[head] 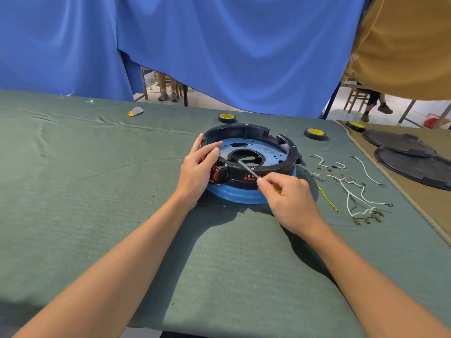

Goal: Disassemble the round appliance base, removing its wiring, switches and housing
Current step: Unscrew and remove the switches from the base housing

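The round appliance base [253,142], a black housing ring over a blue disc, lies on the green cloth in the middle of the table. My left hand [199,170] grips its left side, where red switches [216,172] sit in the housing wall. My right hand [289,200] holds a thin screwdriver [246,168] with a yellow handle, its tip pointing into the central opening. Loose white wires with terminals [353,191] and a yellow-green wire [328,197] lie on the cloth to the right of the base.
Two black-and-yellow wheels [227,117] [315,133] lie behind the base. Dark round covers [412,162] rest on tan cloth at the far right. A small grey-and-yellow piece [136,111] lies at the back left. A blue curtain [219,45] hangs behind the table.
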`<state>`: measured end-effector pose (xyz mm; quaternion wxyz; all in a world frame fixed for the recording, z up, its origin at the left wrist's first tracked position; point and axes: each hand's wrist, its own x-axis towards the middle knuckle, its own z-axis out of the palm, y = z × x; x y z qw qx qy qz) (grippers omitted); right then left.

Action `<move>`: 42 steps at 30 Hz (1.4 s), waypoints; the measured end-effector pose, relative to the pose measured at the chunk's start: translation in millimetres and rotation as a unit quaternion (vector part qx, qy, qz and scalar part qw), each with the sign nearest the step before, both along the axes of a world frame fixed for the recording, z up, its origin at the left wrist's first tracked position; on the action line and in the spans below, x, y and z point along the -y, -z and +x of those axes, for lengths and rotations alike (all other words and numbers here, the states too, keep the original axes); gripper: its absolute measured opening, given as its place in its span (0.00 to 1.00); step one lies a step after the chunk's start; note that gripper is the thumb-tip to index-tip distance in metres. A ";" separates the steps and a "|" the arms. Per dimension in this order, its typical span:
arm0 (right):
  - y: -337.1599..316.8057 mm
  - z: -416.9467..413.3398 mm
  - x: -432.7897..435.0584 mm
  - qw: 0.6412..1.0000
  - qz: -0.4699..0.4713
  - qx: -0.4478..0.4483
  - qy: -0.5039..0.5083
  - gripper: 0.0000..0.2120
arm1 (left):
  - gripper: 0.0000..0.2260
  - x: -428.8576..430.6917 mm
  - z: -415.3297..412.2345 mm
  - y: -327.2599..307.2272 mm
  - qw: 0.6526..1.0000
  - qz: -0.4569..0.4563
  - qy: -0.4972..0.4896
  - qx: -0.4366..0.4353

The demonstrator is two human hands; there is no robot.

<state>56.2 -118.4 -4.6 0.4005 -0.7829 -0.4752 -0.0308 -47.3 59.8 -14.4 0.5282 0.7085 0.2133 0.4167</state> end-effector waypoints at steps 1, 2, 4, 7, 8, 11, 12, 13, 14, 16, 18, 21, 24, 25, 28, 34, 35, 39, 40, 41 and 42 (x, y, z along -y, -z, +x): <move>-1.1 -1.4 -1.1 1.000 0.014 -0.003 0.022 0.13 | 0.10 0.6 0.4 -0.6 1.000 0.003 -0.004 -0.002; -2.0 -3.4 -2.9 0.999 0.019 -0.006 0.039 0.13 | 0.10 1.6 0.9 -1.2 1.000 0.010 -0.012 -0.007; -3.9 -6.5 -7.3 0.998 0.014 -0.004 0.068 0.14 | 0.10 2.4 1.1 -2.2 0.998 0.042 -0.033 -0.031; -7.1 -5.1 -14.6 0.995 0.006 0.009 0.102 0.16 | 0.13 0.0 -4.5 -3.6 0.986 0.127 -0.049 -0.096; -7.9 -2.9 -17.6 0.994 0.006 0.008 0.108 0.16 | 0.14 -1.0 -7.7 -4.2 0.979 0.158 -0.055 -0.117; -10.5 7.1 -30.1 0.994 -0.009 -0.008 0.112 0.16 | 0.14 -1.0 -17.5 -8.1 0.949 0.250 -0.100 -0.163; -11.9 11.1 -35.0 0.993 -0.016 -0.020 0.112 0.16 | 0.14 0.1 -20.8 -8.6 0.936 0.277 -0.119 -0.179; -13.8 15.1 -39.4 0.992 -0.021 -0.035 0.115 0.16 | 0.15 1.5 -24.6 -8.3 0.924 0.302 -0.135 -0.192; -16.0 19.1 -43.3 0.991 -0.025 -0.050 0.122 0.16 | 0.17 2.7 -28.4 -7.5 0.913 0.325 -0.150 -0.197; -20.7 25.5 -48.1 0.986 -0.028 -0.083 0.140 0.16 | 0.18 3.0 -35.5 -4.2 0.891 0.375 -0.174 -0.188; -23.1 28.0 -48.0 0.983 -0.029 -0.112 0.145 0.17 | 0.16 2.6 -39.8 -2.8 0.866 0.428 -0.193 -0.169; -19.3 27.1 -41.7 0.982 -0.040 -0.130 0.135 0.17 | 0.13 5.9 -39.3 -6.7 0.831 0.481 -0.222 -0.168; -13.2 26.2 -29.1 0.979 -0.051 -0.139 0.139 0.09 | 0.11 17.4 -30.3 -10.7 0.795 0.514 -0.252 -0.199; -12.5 25.9 -24.0 0.979 -0.054 -0.134 0.144 0.08 | 0.11 23.2 -25.4 -12.1 0.786 0.519 -0.261 -0.211; -8.2 28.4 -11.4 0.982 -0.043 -0.118 0.142 0.11 | 0.09 43.0 -7.7 -15.5 0.760 0.527 -0.290 -0.247; 8.3 18.9 4.4 0.987 0.027 -0.043 0.152 0.08 | 0.13 64.4 22.6 -22.8 0.706 0.545 -0.336 -0.303; 9.8 13.9 5.7 0.988 0.033 -0.030 0.148 0.08 | 0.13 64.3 26.0 -20.8 0.704 0.550 -0.337 -0.297; 13.9 0.1 6.7 0.990 0.026 0.025 0.137 0.12 | 0.12 57.2 28.9 -2.2 0.721 0.562 -0.342 -0.219; 14.1 -1.2 6.5 0.991 0.019 0.031 0.129 0.12 | 0.12 54.9 28.7 1.1 0.728 0.561 -0.338 -0.202; 13.8 -2.0 6.5 0.992 0.012 0.033 0.122 0.11 | 0.13 53.1 29.4 3.5 0.733 0.561 -0.334 -0.192; 12.8 -2.1 6.2 0.993 0.007 0.031 0.117 0.11 | 0.13 51.9 29.8 4.8 0.733 0.564 -0.332 -0.188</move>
